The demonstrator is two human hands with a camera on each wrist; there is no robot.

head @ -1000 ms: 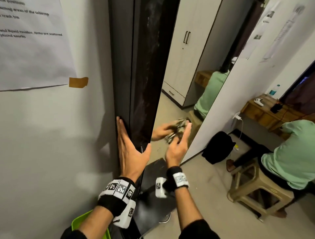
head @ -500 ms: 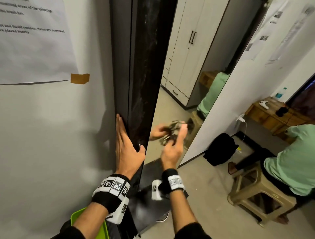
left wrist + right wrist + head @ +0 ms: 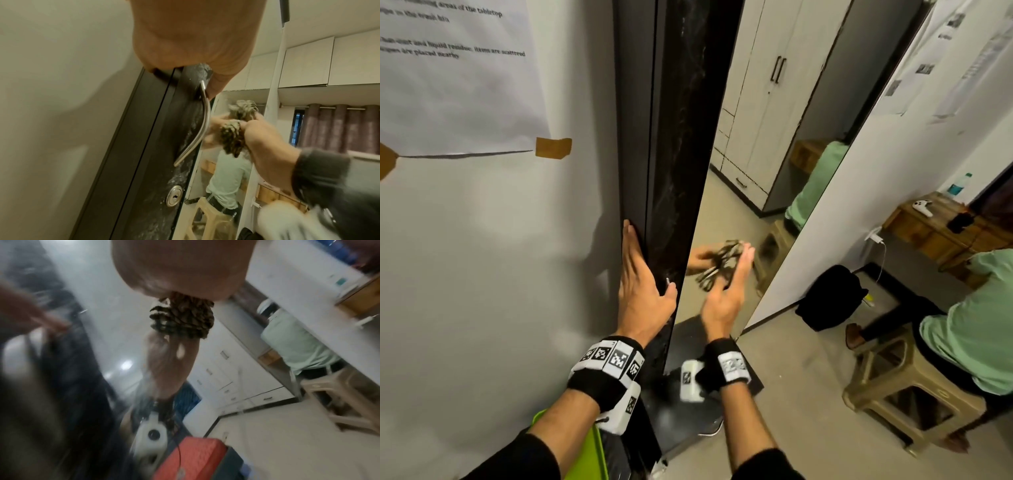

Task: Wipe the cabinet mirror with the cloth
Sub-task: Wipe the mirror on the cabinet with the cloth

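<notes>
The tall cabinet mirror [image 3: 774, 137] is set in a dark door with a metal handle [image 3: 197, 126] and a keyhole [image 3: 174, 195]. My left hand [image 3: 645, 284] lies flat along the door's edge, fingers straight up the side and thumb on the dark front strip by the handle. My right hand [image 3: 729, 284] holds a bunched dark-and-cream patterned cloth [image 3: 717, 265] against the glass, low on the mirror. From the left wrist the cloth [image 3: 232, 136] shows under the right hand [image 3: 267, 146]. The right wrist view is blurred, with the cloth [image 3: 183, 318] under the palm.
A person in a green shirt [image 3: 972, 329] sits on a plastic stool [image 3: 893, 387] at the right. A black bag [image 3: 832, 294] stands by the wall, below a wooden desk [image 3: 935, 229]. A paper sheet [image 3: 455, 75] is taped to the left wall. A green tray [image 3: 585, 452] is below my left arm.
The right hand has rubbed the cloth a little way across the lower glass. The left hand has stayed on the door's edge. The head view has tilted slightly.
</notes>
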